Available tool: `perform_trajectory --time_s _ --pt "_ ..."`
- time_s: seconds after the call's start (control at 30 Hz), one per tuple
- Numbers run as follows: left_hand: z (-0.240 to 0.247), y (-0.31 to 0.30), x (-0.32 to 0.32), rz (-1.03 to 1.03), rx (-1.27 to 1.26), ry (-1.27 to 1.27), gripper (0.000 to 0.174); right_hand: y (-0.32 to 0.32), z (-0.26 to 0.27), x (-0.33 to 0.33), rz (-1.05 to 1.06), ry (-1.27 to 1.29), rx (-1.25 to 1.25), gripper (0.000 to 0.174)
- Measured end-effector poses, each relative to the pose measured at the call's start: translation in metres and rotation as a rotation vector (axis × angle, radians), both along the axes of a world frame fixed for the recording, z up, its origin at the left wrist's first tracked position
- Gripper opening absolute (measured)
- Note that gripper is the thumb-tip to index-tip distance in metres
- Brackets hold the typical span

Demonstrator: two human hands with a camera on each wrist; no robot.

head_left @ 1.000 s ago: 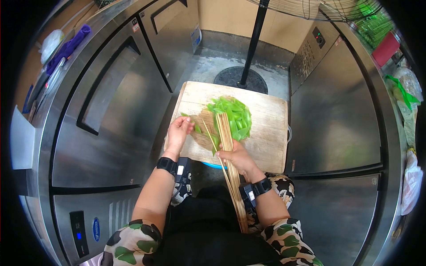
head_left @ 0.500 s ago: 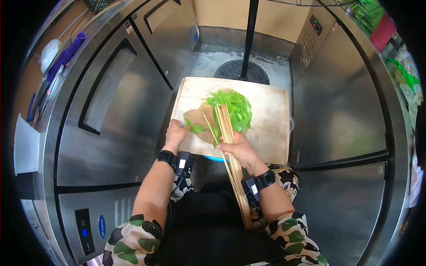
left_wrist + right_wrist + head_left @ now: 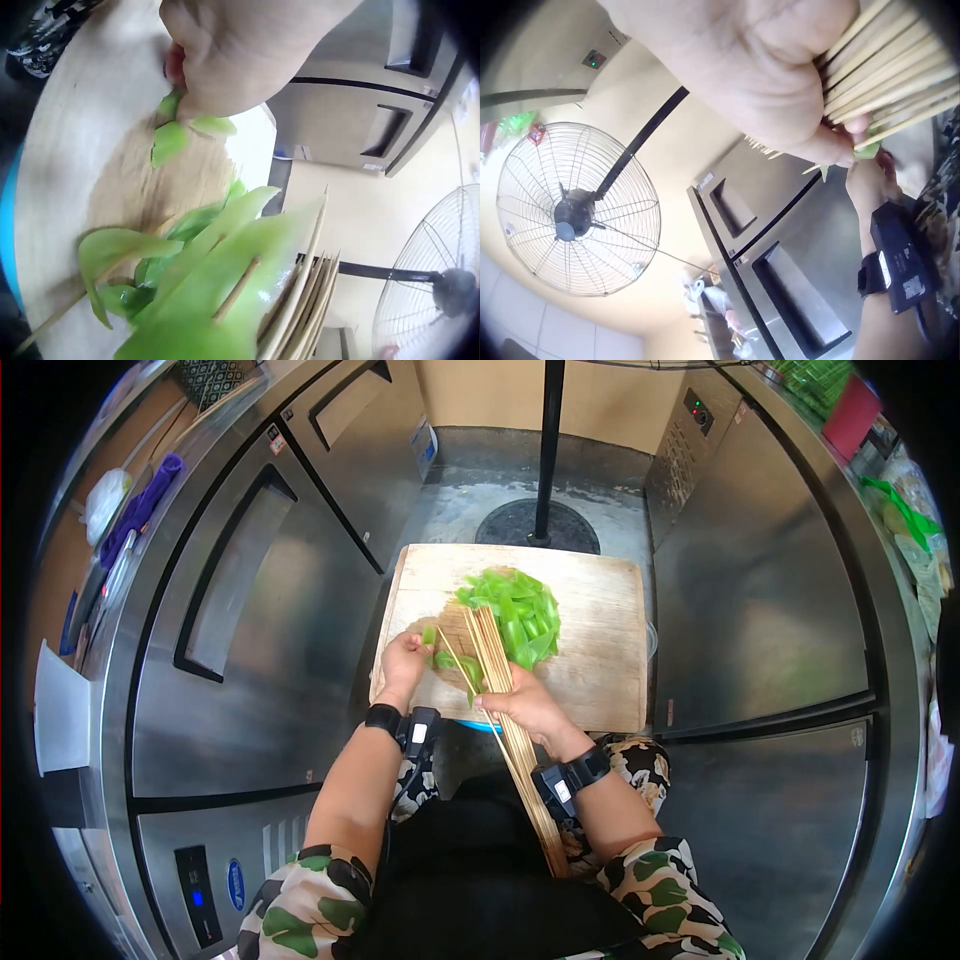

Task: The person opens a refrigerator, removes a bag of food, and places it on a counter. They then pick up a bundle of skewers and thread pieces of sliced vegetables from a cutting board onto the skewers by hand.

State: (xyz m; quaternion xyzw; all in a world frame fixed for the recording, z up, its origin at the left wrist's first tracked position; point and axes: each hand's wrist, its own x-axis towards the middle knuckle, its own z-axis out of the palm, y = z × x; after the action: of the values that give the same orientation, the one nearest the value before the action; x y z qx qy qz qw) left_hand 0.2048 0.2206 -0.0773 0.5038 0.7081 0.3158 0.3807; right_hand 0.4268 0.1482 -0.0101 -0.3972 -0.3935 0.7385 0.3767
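My right hand point(image 3: 530, 705) grips a thick bundle of bamboo skewers point(image 3: 488, 645), their tips pointing away over the board. One skewer point(image 3: 455, 660) sticks out apart from the bundle, with thin green vegetable slices point(image 3: 225, 300) pierced on it. At the board's left side my left hand point(image 3: 404, 662) pinches a small green slice point(image 3: 429, 634) between thumb and fingers. Another small piece point(image 3: 171, 142) shows by those fingertips in the left wrist view. Beyond the skewer tips lies a pile of green slices point(image 3: 525, 615) on the wooden cutting board point(image 3: 600, 630).
Steel refrigerator cabinets stand on the left point(image 3: 240, 620) and right point(image 3: 760, 580). Behind the board, a black pole point(image 3: 550, 460) rises from a round base; the wrist views show a wire-caged fan point(image 3: 577, 210). Something blue point(image 3: 478, 726) peeks out under the board's near edge.
My left hand went down to the loose green pieces at the board's left side and has come up a little, pinching a slice. My right hand keeps its grip on the skewers.
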Motion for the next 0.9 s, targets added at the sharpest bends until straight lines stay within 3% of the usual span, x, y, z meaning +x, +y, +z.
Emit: perform_trajectory --time_s 0.07,0.17,0.3,0.7,0.9 --pt "0.01 -0.006 0.002 0.113 0.044 -0.422 0.012 0.001 0.002 0.001 0.015 -0.017 -0.003 0.033" --pt "0.039 -0.017 0.001 0.177 -0.013 -0.818 0.011 0.001 -0.002 -0.002 0.002 -0.012 0.035 0.034" --pt "0.052 -0.021 -0.005 0.29 -0.01 -1.055 0.011 0.002 0.0 -0.006 0.023 -0.049 0.015 0.036" --pt "0.052 -0.02 -0.01 0.185 -0.019 -1.094 0.009 0.005 -0.01 -0.027 0.077 -0.048 0.067 0.038" --pt "0.055 -0.018 -0.009 0.256 -0.007 -1.031 0.019 0.005 -0.005 -0.028 0.103 -0.042 0.033 0.033"
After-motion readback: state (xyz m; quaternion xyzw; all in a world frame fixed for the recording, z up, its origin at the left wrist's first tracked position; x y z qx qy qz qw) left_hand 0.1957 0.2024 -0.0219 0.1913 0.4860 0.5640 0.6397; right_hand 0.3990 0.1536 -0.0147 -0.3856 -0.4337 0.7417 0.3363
